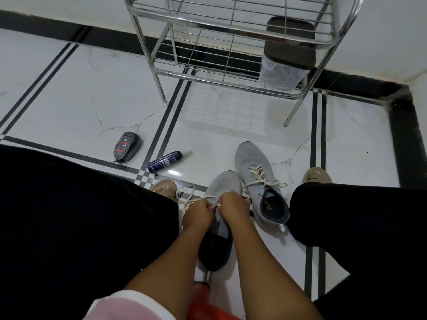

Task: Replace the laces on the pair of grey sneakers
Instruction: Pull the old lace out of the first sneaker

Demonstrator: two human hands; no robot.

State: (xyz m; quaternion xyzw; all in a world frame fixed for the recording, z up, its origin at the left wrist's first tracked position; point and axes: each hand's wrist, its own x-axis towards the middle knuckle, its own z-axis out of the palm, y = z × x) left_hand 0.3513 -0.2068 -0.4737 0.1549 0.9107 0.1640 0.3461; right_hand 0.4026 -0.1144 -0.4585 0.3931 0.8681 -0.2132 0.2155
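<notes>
A seated person bends over a grey sneaker (225, 181) on a white tiled floor (69, 88), both hands drawn close together over its eyelets. The left hand (198, 214) is curled tight, its fingers pinching a cream lace (184, 196) whose loose end loops out to the left across the tiles; the right hand (234, 209) is likewise closed, gripping the same lace where the two hands nearly touch. The second sneaker (256, 172) of the pair (already threaded with a cream lace, its ends lying loose) sits just beside the first, to the right, toe pointing away. The person's knees, in black trousers, frame both shoes, with tan footwear showing at either side. Further out on the floor lie a dark oval shoe-polish sponge (127, 147) and a small navy bottle (165, 161) on its side. A chrome wire rack (231, 42) stands against the wall, with a lidded plastic container (284, 65) on its lower shelf.
</notes>
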